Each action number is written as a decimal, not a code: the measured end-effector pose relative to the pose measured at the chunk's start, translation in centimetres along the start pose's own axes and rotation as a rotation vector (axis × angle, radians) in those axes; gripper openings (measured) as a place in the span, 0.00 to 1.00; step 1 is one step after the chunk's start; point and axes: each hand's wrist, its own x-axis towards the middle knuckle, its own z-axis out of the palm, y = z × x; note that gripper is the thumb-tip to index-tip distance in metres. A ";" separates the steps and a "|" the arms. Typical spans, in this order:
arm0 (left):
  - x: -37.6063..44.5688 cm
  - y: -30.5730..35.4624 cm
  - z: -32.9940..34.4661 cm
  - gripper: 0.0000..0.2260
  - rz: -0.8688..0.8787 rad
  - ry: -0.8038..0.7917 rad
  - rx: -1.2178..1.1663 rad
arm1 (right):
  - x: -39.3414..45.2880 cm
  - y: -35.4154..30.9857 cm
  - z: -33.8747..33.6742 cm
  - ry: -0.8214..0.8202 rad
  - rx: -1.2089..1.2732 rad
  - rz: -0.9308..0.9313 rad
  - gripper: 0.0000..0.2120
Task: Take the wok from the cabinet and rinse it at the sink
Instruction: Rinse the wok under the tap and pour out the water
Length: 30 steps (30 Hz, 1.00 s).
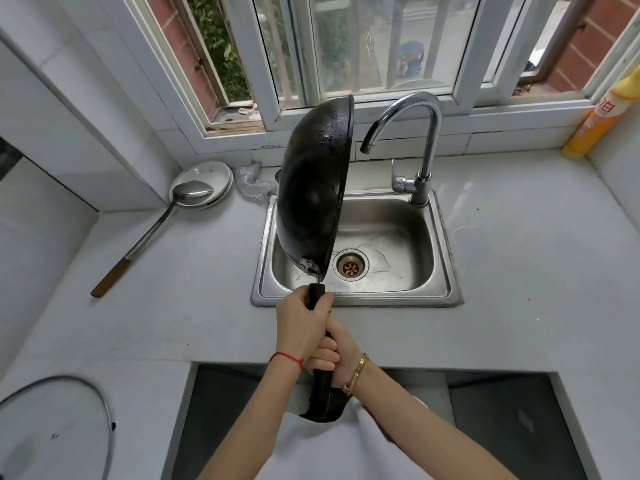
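A black wok (313,188) is held on edge over the left part of the steel sink (446,271), its dark underside turned to the left. Both hands grip its long black handle (322,386). My left hand (303,323) is wrapped around the handle just below the wok's rim. My right hand (341,355) clasps the handle lower down, partly behind the left. The chrome faucet (420,133) arches to the right of the wok, and no water comes from its spout. The sink's basin holds nothing but its drain (350,268).
A metal ladle (152,230) lies on the grey counter at left, its bowl resting on stacked white plates (214,174). A steel scourer (251,183) sits behind the sink. A glass lid (55,427) is at bottom left, a yellow bottle (602,116) at far right.
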 end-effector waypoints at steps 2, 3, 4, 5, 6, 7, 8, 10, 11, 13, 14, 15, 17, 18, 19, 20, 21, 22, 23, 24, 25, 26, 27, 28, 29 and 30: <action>-0.1 0.2 0.0 0.12 0.010 0.014 0.015 | 0.0 0.0 -0.1 -0.015 0.005 0.003 0.25; -0.2 0.3 -0.1 0.11 0.014 0.020 0.025 | 0.0 0.0 -0.1 -0.023 -0.001 0.004 0.25; -0.2 0.4 -0.1 0.10 0.017 0.027 0.034 | 0.1 0.0 -0.1 -0.029 -0.011 0.007 0.25; -0.2 0.4 -0.2 0.10 0.021 0.036 0.039 | 0.1 0.0 -0.1 -0.029 -0.020 0.011 0.25; -0.3 0.5 -0.3 0.09 0.026 0.043 0.042 | 0.1 0.1 0.0 -0.024 -0.027 0.013 0.25; -0.4 0.5 -0.3 0.09 0.028 0.050 0.045 | 0.1 0.1 0.0 -0.012 -0.034 0.013 0.25; -0.4 0.6 -0.4 0.09 0.029 0.054 0.048 | 0.2 0.1 0.0 0.005 -0.042 0.013 0.25; -0.5 0.7 -0.5 0.09 0.029 0.058 0.055 | 0.3 0.2 0.0 0.015 -0.034 0.018 0.25; -0.5 0.8 -0.5 0.09 0.031 0.061 0.058 | 0.3 0.2 0.1 0.002 -0.026 0.019 0.25; -0.6 0.9 -0.7 0.09 0.035 0.069 0.063 | 0.2 0.1 0.4 -0.030 -0.040 0.015 0.25; -0.7 1.0 -0.7 0.09 0.035 0.074 0.065 | 0.1 0.1 0.6 -0.042 -0.051 0.016 0.25; -0.7 1.0 -0.7 0.09 0.036 0.079 0.067 | 0.0 0.1 0.7 -0.054 -0.060 0.021 0.25; -0.8 1.1 -0.7 0.09 0.041 0.085 0.068 | 0.0 0.1 0.8 -0.050 -0.065 0.032 0.25; -0.9 1.1 -0.7 0.09 0.039 0.086 0.067 | 0.0 0.1 0.7 -0.031 -0.062 0.035 0.25; -0.9 1.1 -0.7 0.09 0.036 0.087 0.063 | 0.0 0.2 0.5 -0.007 -0.056 0.037 0.26; -1.0 1.0 -0.7 0.09 0.031 0.088 0.059 | 0.1 0.2 0.4 0.016 -0.045 0.041 0.27; -1.0 0.9 -0.6 0.09 0.025 0.088 0.057 | 0.1 0.3 0.3 0.033 -0.034 0.047 0.28; -1.0 0.7 -0.6 0.09 0.017 0.086 0.057 | 0.0 0.4 0.2 0.046 -0.031 0.051 0.29; -1.1 0.5 -0.5 0.09 0.008 0.083 0.056 | 0.0 0.4 0.2 0.052 -0.038 0.052 0.29; -1.1 0.4 -0.5 0.08 -0.001 0.079 0.053 | -0.1 0.4 0.2 0.055 -0.053 0.052 0.28; -1.2 0.3 -0.4 0.08 -0.009 0.077 0.049 | -0.2 0.4 0.3 0.059 -0.062 0.053 0.27; -1.2 0.2 -0.4 0.09 -0.018 0.077 0.045 | -0.3 0.5 0.3 0.068 -0.063 0.056 0.28; -1.2 0.2 -0.4 0.09 -0.024 0.078 0.041 | -0.3 0.5 0.3 0.081 -0.063 0.060 0.29; -1.3 0.1 -0.4 0.09 -0.028 0.079 0.039 | -0.4 0.5 0.2 0.092 -0.065 0.065 0.31; -1.3 0.1 -0.5 0.09 -0.029 0.080 0.037 | -0.4 0.5 0.2 0.095 -0.064 0.070 0.32; -1.4 0.1 -0.5 0.09 -0.027 0.081 0.036 | -0.4 0.5 0.2 0.094 -0.059 0.072 0.32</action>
